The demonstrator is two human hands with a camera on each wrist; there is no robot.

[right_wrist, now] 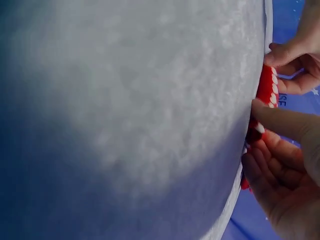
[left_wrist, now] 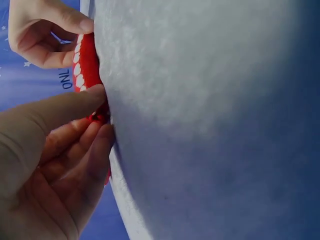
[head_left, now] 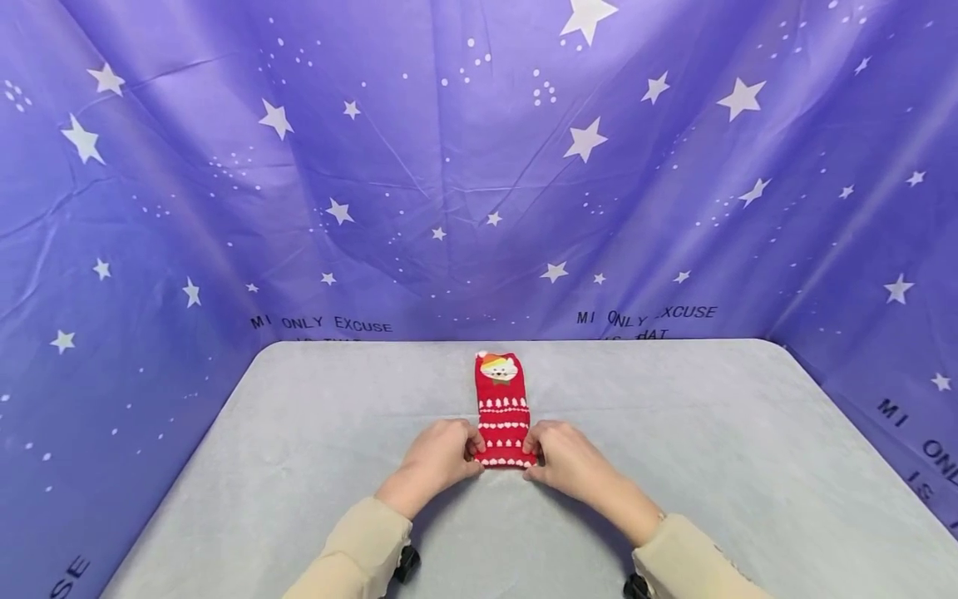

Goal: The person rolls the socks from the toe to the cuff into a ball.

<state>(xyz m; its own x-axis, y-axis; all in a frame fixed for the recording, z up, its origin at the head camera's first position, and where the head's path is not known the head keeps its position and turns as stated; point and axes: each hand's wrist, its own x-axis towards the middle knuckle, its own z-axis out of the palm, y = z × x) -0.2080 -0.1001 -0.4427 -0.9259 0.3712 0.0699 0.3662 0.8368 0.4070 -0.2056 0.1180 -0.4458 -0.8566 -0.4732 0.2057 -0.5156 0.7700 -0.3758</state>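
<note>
A red knitted sock [head_left: 503, 426] lies lengthwise on the grey table, its near end toward me. White patterned bands cross it, and a white cat face in an orange and yellow hat decorates the far end. My left hand [head_left: 443, 453] pinches the near left corner between thumb and fingers. At the near right corner, my right hand [head_left: 566, 457] pinches the edge the same way. In the left wrist view the sock's red edge [left_wrist: 89, 65] spans between both hands. The right wrist view shows this edge [right_wrist: 267, 87] too, partly covered by fingers.
The pale grey table [head_left: 337, 399] has a plush cloth surface with rounded far corners. A purple curtain [head_left: 464, 183] with white stars and printed words hangs behind and on both sides. Dark straps [head_left: 407, 564] show under the beige sleeves [head_left: 359, 545].
</note>
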